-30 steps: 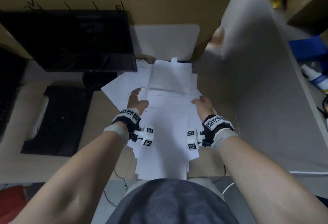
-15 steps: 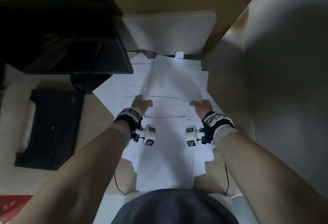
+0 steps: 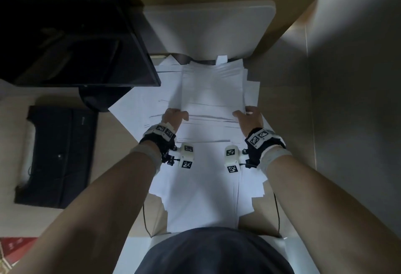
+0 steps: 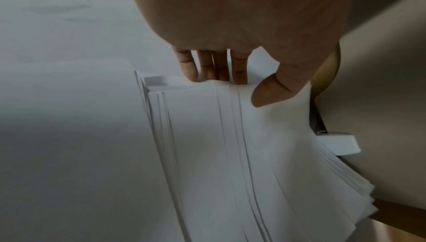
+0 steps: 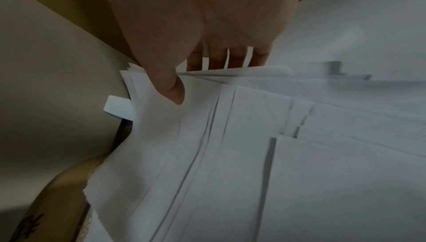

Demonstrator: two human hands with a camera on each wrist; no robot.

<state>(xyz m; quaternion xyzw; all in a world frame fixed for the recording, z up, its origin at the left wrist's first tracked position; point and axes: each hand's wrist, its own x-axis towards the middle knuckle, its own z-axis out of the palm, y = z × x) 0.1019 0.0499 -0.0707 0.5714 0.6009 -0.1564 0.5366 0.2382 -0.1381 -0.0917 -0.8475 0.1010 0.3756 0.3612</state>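
Note:
A thick stack of white paper lies mid-desk on top of other spread sheets. My left hand grips the stack's near left corner. In the left wrist view, the left hand has its fingers slid under the stack and its thumb pressed on top. My right hand grips the near right corner the same way. The right wrist view shows the right hand with its thumb on top of the stack and its fingers beneath. The fingertips are hidden under the paper.
Loose sheets fan out towards my body over the desk edge. A black monitor stands at the left, with a black flat device below it. A white panel rises behind the stack. A grey partition walls off the right side.
Both hands have moved forward and inward along the paper and now grip the stack's near corners. The head view has closed in on the desk.

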